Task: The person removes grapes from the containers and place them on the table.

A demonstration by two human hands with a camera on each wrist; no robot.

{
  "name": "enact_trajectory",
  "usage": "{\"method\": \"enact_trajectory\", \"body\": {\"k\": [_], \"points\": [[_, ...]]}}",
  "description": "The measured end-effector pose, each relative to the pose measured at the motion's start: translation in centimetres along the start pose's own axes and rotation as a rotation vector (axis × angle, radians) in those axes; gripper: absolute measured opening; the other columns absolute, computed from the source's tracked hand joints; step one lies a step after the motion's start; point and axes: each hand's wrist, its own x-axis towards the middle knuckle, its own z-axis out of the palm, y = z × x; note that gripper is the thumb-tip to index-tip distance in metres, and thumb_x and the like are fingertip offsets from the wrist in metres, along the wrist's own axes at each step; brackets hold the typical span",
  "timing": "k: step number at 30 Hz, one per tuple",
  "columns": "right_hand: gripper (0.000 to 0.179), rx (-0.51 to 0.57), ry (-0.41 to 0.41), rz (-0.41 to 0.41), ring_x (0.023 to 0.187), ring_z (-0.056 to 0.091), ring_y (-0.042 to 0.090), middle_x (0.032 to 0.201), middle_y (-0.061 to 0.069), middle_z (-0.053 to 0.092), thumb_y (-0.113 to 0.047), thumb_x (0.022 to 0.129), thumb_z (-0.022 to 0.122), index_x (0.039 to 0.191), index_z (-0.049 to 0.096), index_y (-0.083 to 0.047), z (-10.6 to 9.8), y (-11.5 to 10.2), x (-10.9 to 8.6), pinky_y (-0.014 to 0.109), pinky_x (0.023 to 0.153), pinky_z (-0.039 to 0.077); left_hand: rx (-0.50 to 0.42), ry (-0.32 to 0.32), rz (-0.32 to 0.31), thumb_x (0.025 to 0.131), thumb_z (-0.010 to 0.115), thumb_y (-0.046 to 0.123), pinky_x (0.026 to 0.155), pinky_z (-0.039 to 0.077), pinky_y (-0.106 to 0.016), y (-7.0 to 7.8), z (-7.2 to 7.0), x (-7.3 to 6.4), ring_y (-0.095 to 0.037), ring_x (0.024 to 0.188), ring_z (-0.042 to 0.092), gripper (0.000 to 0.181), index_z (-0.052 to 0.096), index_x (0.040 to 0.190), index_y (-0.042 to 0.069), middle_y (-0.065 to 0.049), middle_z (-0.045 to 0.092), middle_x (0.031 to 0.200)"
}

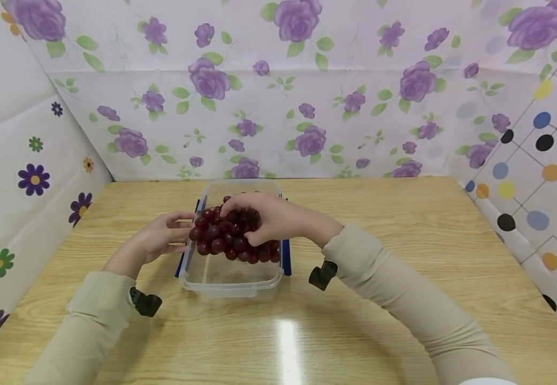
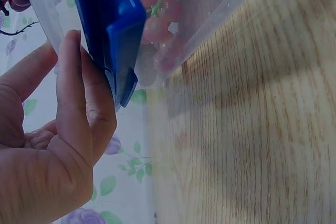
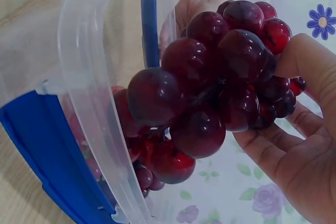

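Observation:
My right hand [image 1: 278,216] grips a bunch of dark red grapes [image 1: 218,232] from above, thumb on the near side. In the right wrist view the held bunch [image 3: 210,77] bulges out past the rim of a clear plastic container [image 3: 86,72]. More grapes [image 2: 157,19] show pinkish through the container's wall in the left wrist view. My left hand [image 1: 165,235] is at the container's left side, fingers extended. Its fingertips [image 2: 71,43] are right at the rim, beside a blue latch [image 2: 113,19].
The lidless container [image 1: 232,290] stands on a wood-grain table [image 1: 379,305], blue latches hanging at its sides. Behind the table rises a flower-patterned backdrop [image 1: 259,107]. Patterned side panels close in the left and right. A small black camera sits on each wrist.

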Motion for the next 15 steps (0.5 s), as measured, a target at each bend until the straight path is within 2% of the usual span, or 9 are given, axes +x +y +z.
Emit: {"method": "enact_trajectory", "body": {"k": [9,15], "points": [[0.047,0.017,0.031,-0.06,0.106,0.052,0.015,0.122,0.007,0.058,0.004,0.075,0.061,0.121,0.055,-0.003,-1.1,0.2,-0.2,0.026,0.091,0.044,0.005,-0.009,-0.002,0.098,0.052,0.011,0.081,0.053,-0.025,-0.1,-0.1,0.2,-0.01,0.1,0.055,0.064,0.017,0.15,0.002,-0.028,0.026,0.149],[0.048,0.008,0.026,-0.038,0.108,0.053,0.015,0.123,0.007,0.058,0.003,0.078,0.062,0.125,0.054,-0.003,-1.9,-0.3,-0.5,0.027,0.09,0.045,0.004,-0.004,-0.013,0.097,0.053,0.012,0.08,0.053,-0.024,0.0,-0.1,0.2,-0.009,0.1,0.055,0.064,0.018,0.15,0.002,-0.027,0.026,0.149]]}}
